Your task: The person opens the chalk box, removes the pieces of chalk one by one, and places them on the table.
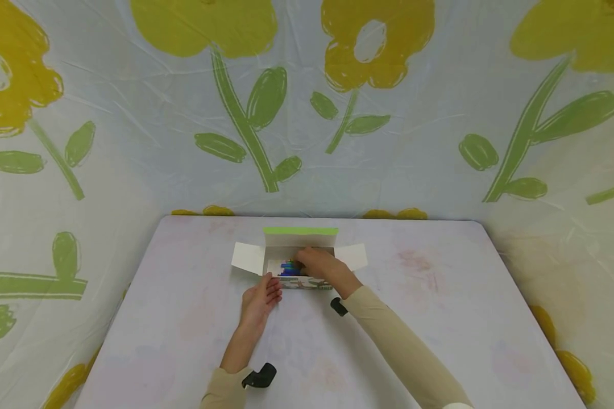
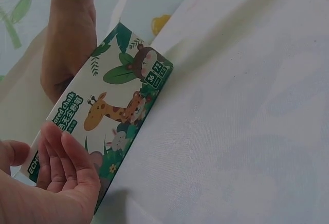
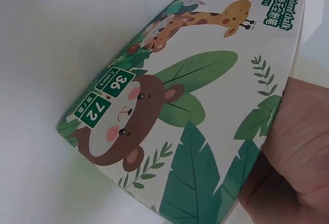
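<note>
A chalk box (image 1: 305, 284) stands with its lid and side flaps raised, its front printed with animals and the words "colored chalk". Blue and green chalk sticks (image 1: 289, 268) show inside at its left part. My left hand (image 1: 261, 298) holds the box's front left corner, thumb at the rim and fingers along the front panel; in the left wrist view the left hand (image 2: 67, 178) covers part of the print. My right hand (image 1: 319, 264) reaches down into the box from the right. Its fingertips are hidden among the contents, so I cannot tell what they hold.
The box stands on a pale, mottled table (image 1: 414, 318) toward its far edge. Behind and beside the table hangs a white cloth (image 1: 404, 165) with large yellow flowers and green leaves. Dark wrist bands (image 1: 261, 376) sit on both forearms, below beige sleeves.
</note>
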{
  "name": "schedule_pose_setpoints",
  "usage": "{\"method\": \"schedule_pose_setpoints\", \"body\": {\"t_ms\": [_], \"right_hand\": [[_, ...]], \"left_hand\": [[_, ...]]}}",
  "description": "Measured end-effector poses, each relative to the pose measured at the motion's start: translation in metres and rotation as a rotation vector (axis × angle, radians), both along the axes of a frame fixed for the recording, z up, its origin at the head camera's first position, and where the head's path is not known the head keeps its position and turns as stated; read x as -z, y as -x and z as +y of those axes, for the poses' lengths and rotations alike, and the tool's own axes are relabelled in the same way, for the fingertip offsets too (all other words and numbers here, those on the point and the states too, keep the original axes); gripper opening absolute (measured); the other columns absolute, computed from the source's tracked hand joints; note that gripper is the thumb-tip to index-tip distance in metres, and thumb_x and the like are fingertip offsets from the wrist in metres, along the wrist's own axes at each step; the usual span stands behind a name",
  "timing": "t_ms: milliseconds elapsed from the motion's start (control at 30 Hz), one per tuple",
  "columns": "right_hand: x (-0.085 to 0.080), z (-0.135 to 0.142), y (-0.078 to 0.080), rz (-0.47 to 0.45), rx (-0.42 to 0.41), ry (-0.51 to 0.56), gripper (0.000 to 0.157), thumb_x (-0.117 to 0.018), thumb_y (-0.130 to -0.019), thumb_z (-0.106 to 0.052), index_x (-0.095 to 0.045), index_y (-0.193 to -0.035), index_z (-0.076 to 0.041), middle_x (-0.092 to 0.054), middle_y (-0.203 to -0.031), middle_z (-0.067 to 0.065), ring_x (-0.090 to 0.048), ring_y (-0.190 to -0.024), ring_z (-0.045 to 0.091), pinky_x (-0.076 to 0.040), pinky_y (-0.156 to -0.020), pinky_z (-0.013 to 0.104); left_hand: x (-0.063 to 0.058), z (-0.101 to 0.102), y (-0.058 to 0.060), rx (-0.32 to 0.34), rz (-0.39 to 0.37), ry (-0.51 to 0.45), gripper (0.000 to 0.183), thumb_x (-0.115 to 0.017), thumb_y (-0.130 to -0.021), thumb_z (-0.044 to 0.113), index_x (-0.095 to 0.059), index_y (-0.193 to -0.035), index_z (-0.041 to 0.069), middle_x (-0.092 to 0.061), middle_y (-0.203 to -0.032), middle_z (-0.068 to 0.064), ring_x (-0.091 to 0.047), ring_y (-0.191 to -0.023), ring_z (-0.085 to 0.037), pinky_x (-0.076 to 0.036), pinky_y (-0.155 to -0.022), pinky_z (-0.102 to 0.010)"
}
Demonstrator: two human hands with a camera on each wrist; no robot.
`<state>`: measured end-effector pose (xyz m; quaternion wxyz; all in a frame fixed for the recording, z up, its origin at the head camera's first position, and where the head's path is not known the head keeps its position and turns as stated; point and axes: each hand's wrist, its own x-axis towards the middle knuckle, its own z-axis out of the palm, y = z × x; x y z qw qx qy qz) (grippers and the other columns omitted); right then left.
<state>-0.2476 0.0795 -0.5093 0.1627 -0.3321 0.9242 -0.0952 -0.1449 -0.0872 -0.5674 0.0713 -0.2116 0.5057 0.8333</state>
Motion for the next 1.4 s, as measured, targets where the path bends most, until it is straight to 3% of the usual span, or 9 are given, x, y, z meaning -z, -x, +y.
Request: {"method": "schedule_pose_setpoints", "body": {"t_ms": [133,300,533,733,867,1067,1400], "right_hand": [[0.0,0.0,0.001,0.01,-0.01,0.017,0.006,-0.07,-0.098,-0.008,-0.07,-0.092,-0.006,-0.063,-0.082,0.002,-0.053,-0.074,0.015,-0.048,-0.072,0.033],[-0.001,0.007,0.002,-0.002,-0.02,0.079,0.004,-0.069,-0.098,-0.006,-0.072,-0.097,-0.003,-0.068,-0.089,0.006,-0.058,-0.08,0.017,-0.051,-0.076,0.035],[0.001,0.024,0.0,0.01,-0.005,0.313,0.013,-0.066,-0.1,-0.003,-0.07,-0.111,0.002,-0.071,-0.102,0.012,-0.064,-0.092,0.023,-0.054,-0.084,0.04],[0.002,0.041,-0.001,-0.009,0.045,0.516,0.015,-0.07,-0.097,-0.003,-0.07,-0.11,0.004,-0.071,-0.099,0.011,-0.068,-0.091,0.022,-0.057,-0.082,0.033],[-0.001,0.051,-0.007,-0.032,0.092,0.619,0.02,-0.071,-0.096,-0.002,-0.069,-0.115,0.006,-0.072,-0.102,0.015,-0.07,-0.093,0.027,-0.059,-0.084,0.035],[-0.006,0.065,-0.017,-0.082,0.145,0.698,0.025,-0.069,-0.098,-0.005,-0.067,-0.121,0.006,-0.071,-0.108,0.017,-0.07,-0.099,0.031,-0.059,-0.086,0.039],[-0.01,0.093,-0.024,-0.147,0.247,0.756,0.026,-0.069,-0.099,-0.01,-0.067,-0.124,0.0,-0.071,-0.111,0.011,-0.07,-0.1,0.026,-0.059,-0.083,0.032]], "left_hand": [[0.001,0.002,0.002,-0.017,-0.002,-0.005,0.041,-0.06,-0.106,0.028,-0.061,-0.114,-0.011,-0.068,-0.087,-0.004,-0.064,-0.076,-0.011,-0.055,-0.073,-0.023],[0.0,0.002,0.003,-0.004,-0.004,0.001,0.041,-0.058,-0.107,0.029,-0.061,-0.116,-0.011,-0.069,-0.09,-0.005,-0.063,-0.077,-0.011,-0.055,-0.074,-0.023],[0.0,-0.001,0.002,-0.001,-0.003,-0.007,0.041,-0.061,-0.105,0.03,-0.062,-0.114,-0.01,-0.07,-0.091,-0.007,-0.062,-0.075,-0.011,-0.055,-0.072,-0.024],[0.0,-0.001,0.001,-0.003,-0.006,-0.002,0.038,-0.061,-0.105,0.03,-0.063,-0.112,-0.008,-0.069,-0.092,-0.008,-0.062,-0.075,-0.012,-0.054,-0.07,-0.023],[0.001,-0.001,0.001,0.011,-0.007,0.001,0.038,-0.059,-0.106,0.029,-0.063,-0.114,-0.008,-0.069,-0.094,-0.009,-0.062,-0.076,-0.012,-0.055,-0.071,-0.024],[0.002,-0.001,0.001,0.018,-0.012,0.002,0.041,-0.06,-0.106,0.031,-0.061,-0.117,-0.009,-0.069,-0.096,-0.009,-0.061,-0.077,-0.012,-0.054,-0.071,-0.023],[0.002,-0.001,0.001,0.027,-0.02,0.009,0.046,-0.06,-0.106,0.035,-0.059,-0.121,-0.009,-0.069,-0.096,-0.006,-0.06,-0.079,-0.012,-0.053,-0.071,-0.022]]}}
